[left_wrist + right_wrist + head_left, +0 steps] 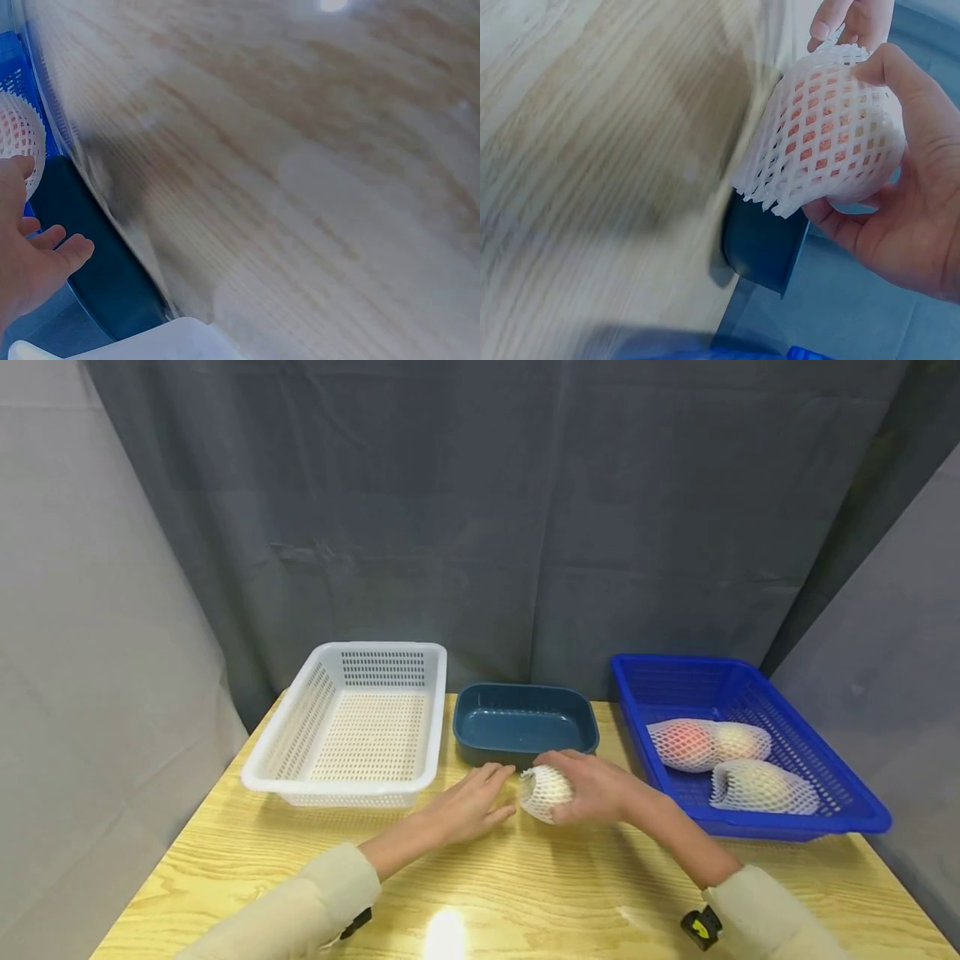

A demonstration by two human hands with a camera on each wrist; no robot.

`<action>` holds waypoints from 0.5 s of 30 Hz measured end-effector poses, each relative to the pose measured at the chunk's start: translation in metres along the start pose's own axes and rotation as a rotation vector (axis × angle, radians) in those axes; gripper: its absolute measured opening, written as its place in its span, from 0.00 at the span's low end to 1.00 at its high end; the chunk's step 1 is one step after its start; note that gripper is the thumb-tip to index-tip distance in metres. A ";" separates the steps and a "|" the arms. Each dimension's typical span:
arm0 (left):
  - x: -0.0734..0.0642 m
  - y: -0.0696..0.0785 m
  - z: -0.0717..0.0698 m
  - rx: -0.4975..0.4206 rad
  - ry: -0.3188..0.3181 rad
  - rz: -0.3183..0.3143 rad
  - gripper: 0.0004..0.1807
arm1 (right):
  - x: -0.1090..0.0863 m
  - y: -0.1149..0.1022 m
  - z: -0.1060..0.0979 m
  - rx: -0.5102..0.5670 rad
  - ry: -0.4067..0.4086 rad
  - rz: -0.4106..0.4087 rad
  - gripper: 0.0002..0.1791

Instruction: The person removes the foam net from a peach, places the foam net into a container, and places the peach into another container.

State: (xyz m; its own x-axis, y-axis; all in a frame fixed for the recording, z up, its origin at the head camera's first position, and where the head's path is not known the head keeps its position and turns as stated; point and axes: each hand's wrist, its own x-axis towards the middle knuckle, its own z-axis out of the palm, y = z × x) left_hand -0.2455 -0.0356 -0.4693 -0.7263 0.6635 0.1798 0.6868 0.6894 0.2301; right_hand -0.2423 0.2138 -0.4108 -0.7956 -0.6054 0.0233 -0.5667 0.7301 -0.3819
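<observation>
My right hand grips a round fruit in a white foam net, thumb on one side and fingers on the other. In the right wrist view, reddish and yellowish skin shows through the mesh of this netted fruit. My left hand is held just left of it, fingers extended toward the net's open end and holding nothing. Both hands are over the table in front of a dark teal bowl, a rectangular one with rounded corners.
A white perforated basket stands to the left of the bowl. On the right, a blue basket contains several fruits in foam nets, among them a reddish one and a pale one. Grey curtains hang behind the wooden table.
</observation>
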 end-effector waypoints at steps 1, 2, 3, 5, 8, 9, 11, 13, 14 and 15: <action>-0.001 0.000 0.000 0.003 -0.004 -0.002 0.34 | 0.001 0.000 0.002 -0.001 -0.003 0.000 0.38; -0.002 -0.001 0.001 0.006 -0.008 -0.005 0.34 | 0.002 -0.001 0.004 -0.003 -0.007 0.000 0.38; -0.003 -0.001 0.001 0.007 -0.013 -0.007 0.34 | 0.002 -0.001 0.005 -0.007 -0.010 0.000 0.38; -0.005 -0.001 0.002 0.005 -0.024 -0.014 0.35 | 0.003 -0.001 0.009 -0.013 -0.014 -0.003 0.38; -0.007 -0.001 0.003 0.003 -0.028 -0.015 0.35 | 0.004 -0.001 0.013 -0.008 -0.023 0.009 0.38; -0.007 -0.002 0.004 0.002 -0.029 -0.014 0.35 | 0.004 -0.001 0.015 -0.002 -0.028 0.017 0.38; -0.007 -0.002 0.004 -0.005 -0.033 -0.015 0.35 | 0.005 0.000 0.018 0.010 -0.039 0.034 0.38; -0.008 -0.002 0.004 -0.013 -0.038 -0.017 0.35 | 0.006 0.000 0.020 0.021 -0.048 0.046 0.39; -0.009 -0.002 0.004 -0.016 -0.044 -0.021 0.35 | 0.006 0.000 0.021 0.023 -0.050 0.048 0.39; -0.010 -0.002 0.004 -0.019 -0.049 -0.023 0.35 | 0.006 0.000 0.022 0.024 -0.050 0.046 0.39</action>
State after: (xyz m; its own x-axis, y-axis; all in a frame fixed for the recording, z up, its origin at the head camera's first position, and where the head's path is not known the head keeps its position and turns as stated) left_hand -0.2397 -0.0422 -0.4748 -0.7393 0.6612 0.1270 0.6689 0.6996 0.2515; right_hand -0.2425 0.2030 -0.4309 -0.8086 -0.5869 -0.0412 -0.5239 0.7502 -0.4035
